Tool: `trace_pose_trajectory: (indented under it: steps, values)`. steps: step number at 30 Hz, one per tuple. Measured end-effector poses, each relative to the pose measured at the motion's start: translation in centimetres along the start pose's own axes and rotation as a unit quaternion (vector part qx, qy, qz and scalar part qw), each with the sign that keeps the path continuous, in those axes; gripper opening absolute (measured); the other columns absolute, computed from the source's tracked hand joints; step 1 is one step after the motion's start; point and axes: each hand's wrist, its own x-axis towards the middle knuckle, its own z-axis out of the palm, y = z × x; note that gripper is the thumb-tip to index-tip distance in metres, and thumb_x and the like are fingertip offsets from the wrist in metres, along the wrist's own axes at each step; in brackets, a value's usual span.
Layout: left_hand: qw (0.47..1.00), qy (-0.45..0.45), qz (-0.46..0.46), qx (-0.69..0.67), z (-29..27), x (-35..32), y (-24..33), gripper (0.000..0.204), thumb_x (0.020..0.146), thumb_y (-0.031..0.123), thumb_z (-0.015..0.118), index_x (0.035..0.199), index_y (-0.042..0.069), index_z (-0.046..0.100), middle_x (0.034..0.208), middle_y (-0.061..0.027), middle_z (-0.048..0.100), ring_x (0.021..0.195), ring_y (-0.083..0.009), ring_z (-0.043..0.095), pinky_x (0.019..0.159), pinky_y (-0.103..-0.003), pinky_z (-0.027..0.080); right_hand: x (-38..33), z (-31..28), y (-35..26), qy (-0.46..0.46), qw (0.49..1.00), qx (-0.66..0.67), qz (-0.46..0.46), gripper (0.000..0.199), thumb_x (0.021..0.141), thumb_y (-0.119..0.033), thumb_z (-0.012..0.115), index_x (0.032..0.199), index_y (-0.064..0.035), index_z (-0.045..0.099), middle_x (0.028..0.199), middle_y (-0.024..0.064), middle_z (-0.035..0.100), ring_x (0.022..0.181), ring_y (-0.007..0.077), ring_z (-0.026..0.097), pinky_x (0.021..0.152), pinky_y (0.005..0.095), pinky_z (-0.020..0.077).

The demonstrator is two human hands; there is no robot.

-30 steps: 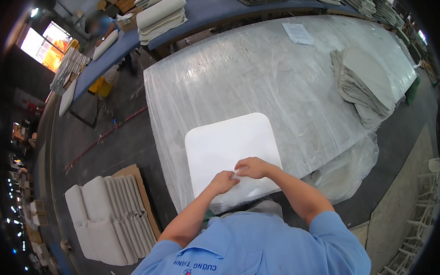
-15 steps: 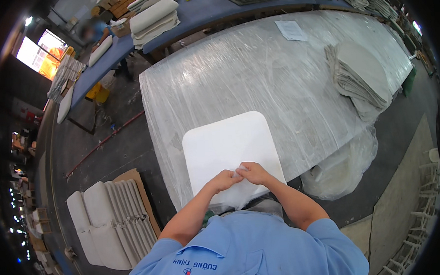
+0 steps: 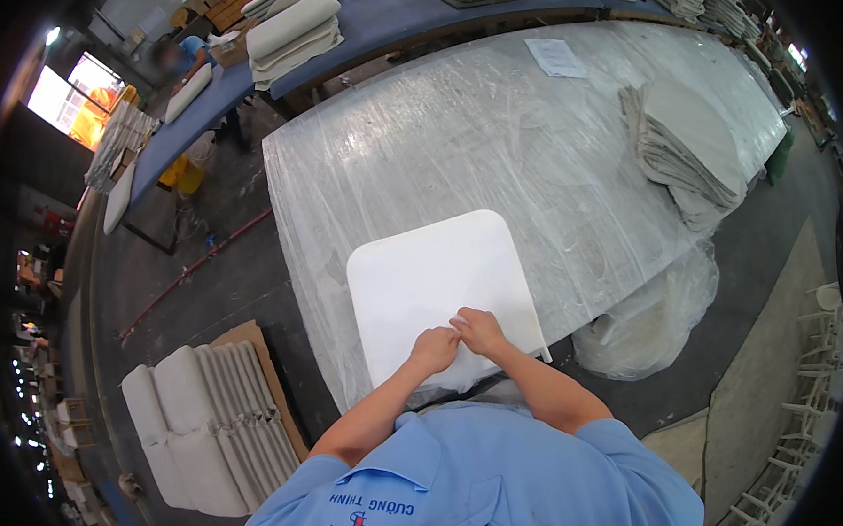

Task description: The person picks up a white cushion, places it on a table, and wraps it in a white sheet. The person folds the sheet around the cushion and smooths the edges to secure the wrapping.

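1. Evidently worked over a white cushion (image 3: 430,277), lying flat at the near edge of a plastic-wrapped worktop (image 3: 408,170), probably for easy reach.
2. Held left hand (image 3: 434,350) and right hand (image 3: 482,333) curled closed together over its near half, perhaps for control; could not tell the contents.
3. Saw grey pads (image 3: 203,428), left, apparently set on cardboard (image 3: 253,332) against dirt.

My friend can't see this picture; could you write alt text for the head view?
A person's left hand and right hand meet over a white panel with rounded corners, lying on a plastic-wrapped surface. Stacked grey pieces lie at right, a row of padded pieces at lower left.
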Motion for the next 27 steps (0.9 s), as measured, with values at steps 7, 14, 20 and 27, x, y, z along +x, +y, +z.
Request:
trace_pose_trajectory:
  steps: [7,14,20,27]
  values:
    - [0.99,0.085,0.027,-0.106,0.4,-0.8,3.0,0.031,0.102,0.029,0.054,0.093,0.003,0.069,0.09,-0.0256,0.069,0.085,-0.0434,0.066,0.078,-0.051,0.051,1.8,-2.6,6.3,0.103,0.985,0.046,0.132,0.043,0.1,-0.039,0.062,0.114,0.0008,0.07,0.108,0.021,0.073,0.097,0.0334,0.07,0.085,0.0404,0.0543]
    - [0.967,0.037,-0.065,-0.245,-1.7,-1.0,-2.2,0.035,0.103,0.033,0.057,0.095,0.001,0.069,0.086,-0.0195,0.07,0.083,-0.0328,0.066,0.078,-0.043,0.051,1.4,-7.2,1.8,-0.159,0.857,0.366,0.327,0.065,0.093,-0.048,0.073,0.14,-0.0053,0.06,0.123,0.0093,0.068,0.118,0.0253,0.059,0.099,0.044,0.0475]
    - [0.927,-0.031,-0.083,-0.365,-2.6,-0.6,-1.0,0.038,0.095,0.027,0.071,0.122,0.001,0.07,0.108,-0.0088,0.073,0.097,-0.0196,0.066,0.088,-0.034,0.052,-0.9,-4.3,2.6,-0.102,0.89,0.379,0.231,0.049,0.095,-0.038,0.074,0.129,-0.0036,0.067,0.111,0.0059,0.072,0.098,0.0179,0.065,0.085,0.0369,0.0522]
    - [0.901,-0.137,-0.133,-0.39,-2.1,0.9,-0.3,0.043,0.09,0.021,0.076,0.126,-0.002,0.069,0.117,-0.014,0.072,0.104,-0.0229,0.068,0.092,-0.035,0.053,0.0,-4.3,-0.5,-0.031,0.89,0.414,0.189,0.044,0.098,-0.032,0.07,0.124,0.0034,0.068,0.109,0.0117,0.073,0.092,0.0172,0.068,0.079,0.0328,0.0547]
